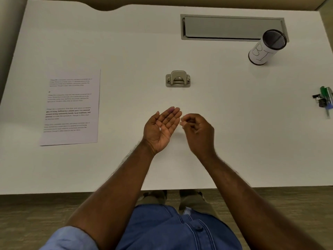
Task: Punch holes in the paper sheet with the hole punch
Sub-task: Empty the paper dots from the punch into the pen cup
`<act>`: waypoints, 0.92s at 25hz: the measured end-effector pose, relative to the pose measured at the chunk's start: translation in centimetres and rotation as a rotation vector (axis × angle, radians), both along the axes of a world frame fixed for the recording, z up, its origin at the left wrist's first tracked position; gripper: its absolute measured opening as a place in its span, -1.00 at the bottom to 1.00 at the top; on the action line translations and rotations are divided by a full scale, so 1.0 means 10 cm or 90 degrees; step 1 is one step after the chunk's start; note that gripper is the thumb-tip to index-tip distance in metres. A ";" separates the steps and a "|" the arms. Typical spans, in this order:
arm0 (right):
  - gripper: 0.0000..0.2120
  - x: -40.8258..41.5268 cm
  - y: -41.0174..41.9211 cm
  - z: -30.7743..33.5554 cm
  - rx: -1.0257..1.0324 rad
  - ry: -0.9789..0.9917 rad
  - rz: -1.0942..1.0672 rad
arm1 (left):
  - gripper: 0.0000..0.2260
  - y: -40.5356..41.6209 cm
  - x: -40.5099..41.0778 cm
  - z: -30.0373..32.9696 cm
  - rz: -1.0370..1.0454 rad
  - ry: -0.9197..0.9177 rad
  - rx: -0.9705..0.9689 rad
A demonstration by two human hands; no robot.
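Judging from layout, we read punching as not started: paper sheet (71, 107) lies flat at tabletop (234, 141) left, well apart from hole punch (178, 79) at centre; left hand (162, 129) spread palm-up, right hand (197, 130) loosely curled, neither grip holding either.

"BI" on cylindrical cup (260, 53)

Office workstation. A white desk (234, 141) carries a recessed cable-access hatch (232, 27) well beyond the fingertips, a mesh pen cup (266, 48) far to the right of them, a printed paper sheet (72, 107) to their left, and a hole punch (178, 79) just ahead. Carpet flooring (36, 213) lies below the desk edge.
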State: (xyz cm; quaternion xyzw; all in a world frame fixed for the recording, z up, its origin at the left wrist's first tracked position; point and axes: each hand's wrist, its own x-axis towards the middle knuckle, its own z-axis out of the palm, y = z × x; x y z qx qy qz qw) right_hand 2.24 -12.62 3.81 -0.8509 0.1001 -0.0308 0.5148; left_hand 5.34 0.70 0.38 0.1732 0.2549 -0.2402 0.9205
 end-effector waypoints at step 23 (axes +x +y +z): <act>-0.83 0.29 -0.25 -0.85 -0.163 0.138 0.270 | -0.56 0.77 -0.28 -0.07 -0.014 0.118 0.140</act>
